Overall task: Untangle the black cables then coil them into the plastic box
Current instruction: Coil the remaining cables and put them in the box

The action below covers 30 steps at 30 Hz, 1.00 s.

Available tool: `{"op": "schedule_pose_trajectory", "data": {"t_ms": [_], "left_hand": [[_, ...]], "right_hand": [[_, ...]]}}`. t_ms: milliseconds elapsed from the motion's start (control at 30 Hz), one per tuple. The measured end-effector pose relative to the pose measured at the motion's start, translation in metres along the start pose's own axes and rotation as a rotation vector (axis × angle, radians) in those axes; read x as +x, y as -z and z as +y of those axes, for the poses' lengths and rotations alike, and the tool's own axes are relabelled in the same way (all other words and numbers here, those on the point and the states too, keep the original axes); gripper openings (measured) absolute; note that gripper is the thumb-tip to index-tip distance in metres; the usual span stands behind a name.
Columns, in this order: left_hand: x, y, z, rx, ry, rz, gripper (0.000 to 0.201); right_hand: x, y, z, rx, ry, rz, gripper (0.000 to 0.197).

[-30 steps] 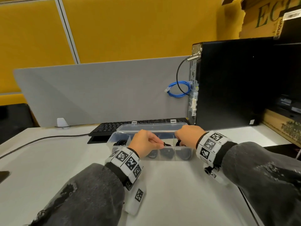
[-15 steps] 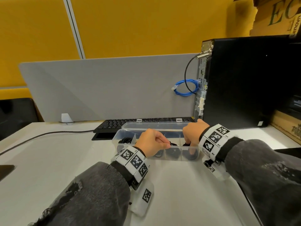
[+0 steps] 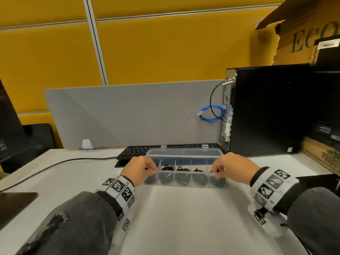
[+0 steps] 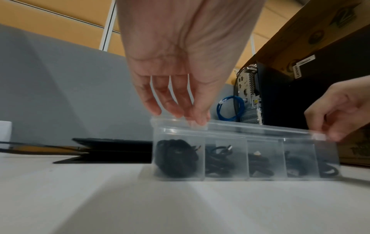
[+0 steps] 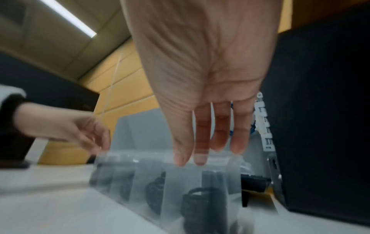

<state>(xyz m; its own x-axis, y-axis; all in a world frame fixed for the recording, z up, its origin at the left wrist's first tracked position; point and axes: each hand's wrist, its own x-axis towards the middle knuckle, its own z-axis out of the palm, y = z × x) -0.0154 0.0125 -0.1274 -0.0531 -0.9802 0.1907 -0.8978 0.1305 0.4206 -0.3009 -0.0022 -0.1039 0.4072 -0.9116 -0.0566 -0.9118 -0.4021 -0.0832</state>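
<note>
The clear plastic box (image 3: 184,171) stands on the white desk, divided into several compartments. Each compartment holds a coiled black cable (image 3: 181,178), and these coils show through the near wall (image 4: 226,134) as dark bundles (image 4: 176,158). My left hand (image 3: 151,168) pinches the near rim at the box's left end, fingertips on the edge (image 4: 190,117). My right hand (image 3: 217,171) pinches the same rim at the right end (image 5: 192,159). The lid (image 3: 184,151) stands open behind the box.
A black keyboard (image 3: 139,150) lies just behind the box. A black computer tower (image 3: 266,109) with a blue cable loop (image 3: 211,113) stands at the back right. A grey divider panel (image 3: 128,115) closes off the far side. A dark cord (image 3: 55,164) crosses the desk on the left.
Both hands were close together over the box's middle and right compartments. They have moved apart to the two ends of the near rim. The view has tilted and drawn closer.
</note>
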Motion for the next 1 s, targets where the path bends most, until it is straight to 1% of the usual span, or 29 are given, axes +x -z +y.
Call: {"op": "schedule_pose_trajectory", "data": {"t_ms": [67,167,300,367,467,567,667,800,867,967,1000], "left_hand": [[-0.005,0.001,-0.004,-0.025,0.031,0.031,0.013],[-0.009,0.001,-0.004,-0.068,0.056,0.07,0.013],[-0.011,0.002,-0.003,-0.091,0.066,0.073,0.015],[-0.01,0.001,-0.004,-0.097,0.066,0.075,0.015],[-0.005,0.0,-0.008,-0.123,0.071,0.075,0.013],[0.001,0.001,-0.011,-0.137,0.062,0.046,0.013],[0.011,0.0,-0.014,-0.136,0.049,0.025,0.011],[0.027,-0.006,-0.02,-0.116,0.056,-0.012,0.013],[0.03,-0.008,-0.023,-0.13,0.058,-0.031,0.018],[0.027,-0.007,-0.026,-0.181,0.075,-0.04,0.017],[0.026,-0.006,-0.028,-0.208,0.078,-0.04,0.017]], "right_hand": [[0.006,0.001,-0.009,-0.108,-0.062,0.039,0.014],[0.011,0.004,-0.02,-0.18,-0.133,0.052,0.021],[0.016,0.005,-0.026,-0.246,-0.182,0.111,0.023],[0.019,0.006,-0.026,-0.249,-0.194,0.114,0.023],[0.024,0.005,-0.024,-0.25,-0.195,0.098,0.021],[0.024,0.002,-0.022,-0.297,-0.176,0.083,0.019],[0.025,0.005,-0.027,-0.337,-0.158,0.084,0.022],[0.037,0.008,-0.033,-0.392,-0.148,0.031,0.026],[0.038,0.009,-0.035,-0.38,-0.137,-0.005,0.029],[0.038,0.007,-0.039,-0.313,-0.155,-0.062,0.028],[0.039,0.003,-0.038,-0.337,-0.139,-0.003,0.024]]}}
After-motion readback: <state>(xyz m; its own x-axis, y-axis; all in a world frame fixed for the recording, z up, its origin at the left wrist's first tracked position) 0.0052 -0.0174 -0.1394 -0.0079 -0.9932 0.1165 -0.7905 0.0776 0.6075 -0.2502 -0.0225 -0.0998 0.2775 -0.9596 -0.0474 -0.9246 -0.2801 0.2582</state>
